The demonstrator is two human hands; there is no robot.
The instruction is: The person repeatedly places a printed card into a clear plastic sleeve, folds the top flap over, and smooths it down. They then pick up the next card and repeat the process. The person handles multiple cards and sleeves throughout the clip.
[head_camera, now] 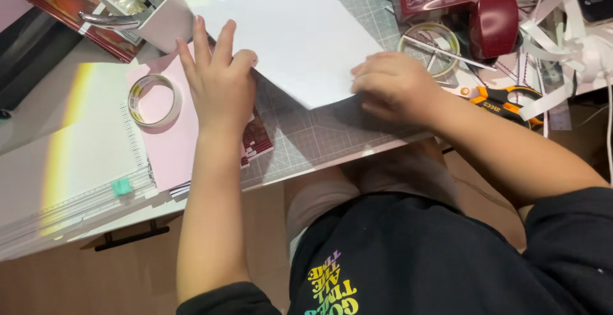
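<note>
Left hand [217, 82] flat, fingers spread wide, pinning left edge of white paper sheet [294, 27] against grey gridded cutting mat [319, 136]; likely to stop sliding. Right hand [393, 85] curled narrow, fingertips pressing sheet's lower right edge near its corner, grip not fully visible. Sheet lying angled across mat, between both hands. Pink card [169, 142] left of mat, tape roll [153, 101] resting on it. White paper trimmer [83, 181] with teal slider at far left. Red printed packet [258, 142] tucked under left wrist. Dark red tape dispenser [485, 8], clear tape ring [431, 46], orange-black scissors [504, 98] at right. White cup [163, 8] holding metal tools top left.
</note>
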